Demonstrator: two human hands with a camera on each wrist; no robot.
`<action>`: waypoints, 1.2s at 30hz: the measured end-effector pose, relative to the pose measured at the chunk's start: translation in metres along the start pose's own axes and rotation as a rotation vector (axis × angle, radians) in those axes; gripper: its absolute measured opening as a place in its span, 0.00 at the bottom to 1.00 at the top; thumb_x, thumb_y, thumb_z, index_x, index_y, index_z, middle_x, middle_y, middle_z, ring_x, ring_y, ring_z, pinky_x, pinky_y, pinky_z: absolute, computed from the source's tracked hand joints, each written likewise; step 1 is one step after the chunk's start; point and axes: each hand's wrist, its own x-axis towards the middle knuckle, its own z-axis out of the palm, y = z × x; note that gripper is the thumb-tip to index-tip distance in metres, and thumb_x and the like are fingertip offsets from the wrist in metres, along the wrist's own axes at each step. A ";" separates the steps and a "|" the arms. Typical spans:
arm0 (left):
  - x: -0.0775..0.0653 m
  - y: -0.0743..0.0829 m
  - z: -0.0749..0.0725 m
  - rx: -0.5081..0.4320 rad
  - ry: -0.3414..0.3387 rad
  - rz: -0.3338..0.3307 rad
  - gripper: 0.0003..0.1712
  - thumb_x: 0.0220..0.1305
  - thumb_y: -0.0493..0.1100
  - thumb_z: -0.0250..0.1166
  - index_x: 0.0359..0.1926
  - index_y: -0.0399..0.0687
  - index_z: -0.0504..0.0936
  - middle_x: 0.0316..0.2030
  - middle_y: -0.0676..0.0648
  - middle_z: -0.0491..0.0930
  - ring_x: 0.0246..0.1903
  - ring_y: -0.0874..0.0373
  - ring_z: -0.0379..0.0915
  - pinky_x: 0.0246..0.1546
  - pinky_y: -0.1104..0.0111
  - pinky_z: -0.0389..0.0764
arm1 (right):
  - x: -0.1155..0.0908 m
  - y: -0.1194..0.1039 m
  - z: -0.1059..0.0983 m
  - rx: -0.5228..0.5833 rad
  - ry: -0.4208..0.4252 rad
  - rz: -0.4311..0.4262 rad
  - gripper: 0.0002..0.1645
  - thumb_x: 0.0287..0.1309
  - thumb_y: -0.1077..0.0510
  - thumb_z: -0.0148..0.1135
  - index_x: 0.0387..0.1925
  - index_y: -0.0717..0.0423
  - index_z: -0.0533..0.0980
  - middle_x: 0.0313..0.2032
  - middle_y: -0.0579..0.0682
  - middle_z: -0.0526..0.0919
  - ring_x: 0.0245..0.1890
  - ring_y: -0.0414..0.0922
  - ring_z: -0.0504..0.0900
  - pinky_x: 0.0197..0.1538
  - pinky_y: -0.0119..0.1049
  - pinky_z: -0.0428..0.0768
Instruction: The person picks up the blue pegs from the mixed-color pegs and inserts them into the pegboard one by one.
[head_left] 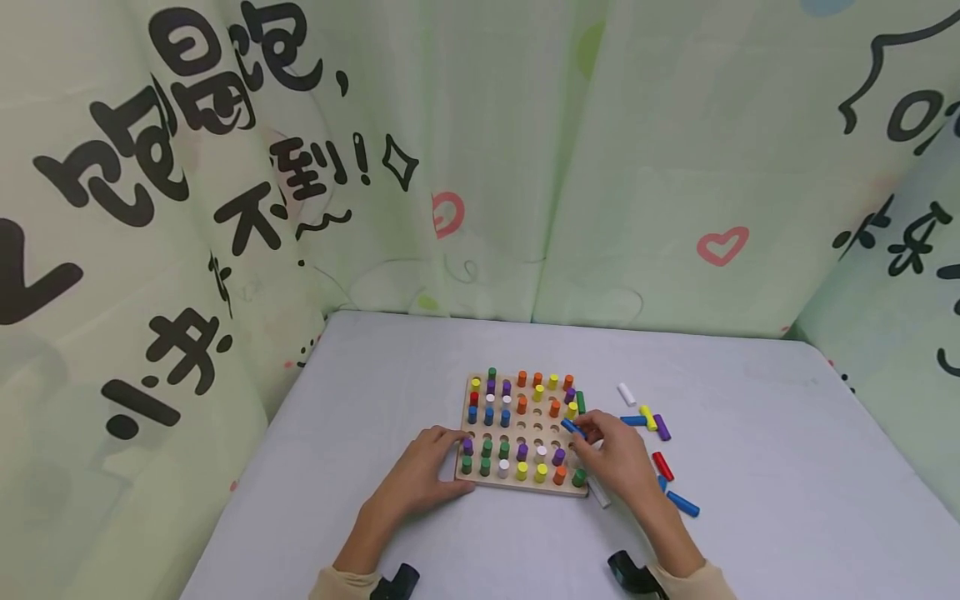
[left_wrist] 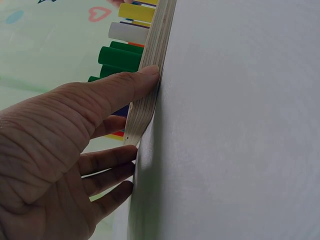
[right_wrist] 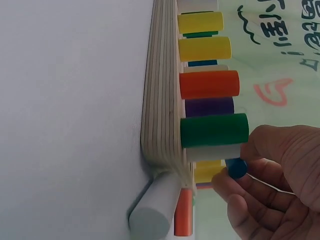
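A wooden pegboard (head_left: 528, 486) lies on the table, with rows of coloured pegs standing in its holes and several bare holes near its middle and right. My left hand (head_left: 423, 468) holds the board's near left corner; in the left wrist view the thumb rests on the layered edge (left_wrist: 151, 90), the index finger reaches behind it, and the other fingers are spread. My right hand (head_left: 621, 460) pinches a blue peg (head_left: 572, 428) between thumb and fingers, tilted above the board's right side. In the right wrist view the blue peg (right_wrist: 237, 169) shows its round end beyond a green peg (right_wrist: 215, 130).
Loose pegs lie right of the board: white (head_left: 626, 393), yellow (head_left: 648, 417), purple (head_left: 662, 427), red (head_left: 663, 467) and blue (head_left: 683, 504). Another white peg (head_left: 598, 492) lies by the board's near right corner. A printed curtain (head_left: 645, 167) stands behind the table (head_left: 780, 467).
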 end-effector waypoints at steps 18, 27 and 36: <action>0.000 0.000 -0.001 -0.006 -0.006 -0.002 0.43 0.54 0.58 0.79 0.67 0.49 0.75 0.60 0.42 0.76 0.62 0.45 0.71 0.64 0.49 0.76 | 0.012 -0.012 0.016 0.030 0.019 -0.040 0.14 0.61 0.62 0.68 0.48 0.59 0.82 0.41 0.51 0.85 0.36 0.44 0.78 0.40 0.31 0.81; 0.000 0.002 -0.002 0.002 -0.003 0.005 0.43 0.54 0.58 0.79 0.67 0.48 0.75 0.60 0.43 0.76 0.62 0.45 0.71 0.64 0.49 0.76 | 0.016 -0.020 0.021 0.037 0.022 -0.044 0.11 0.60 0.62 0.69 0.44 0.59 0.83 0.39 0.51 0.85 0.36 0.43 0.78 0.40 0.32 0.82; -0.001 0.002 -0.002 -0.019 -0.009 0.002 0.42 0.54 0.57 0.79 0.67 0.48 0.75 0.60 0.43 0.76 0.61 0.46 0.72 0.64 0.49 0.76 | 0.020 -0.022 0.029 0.060 0.009 -0.052 0.06 0.60 0.63 0.68 0.40 0.57 0.82 0.36 0.49 0.84 0.34 0.42 0.78 0.37 0.30 0.81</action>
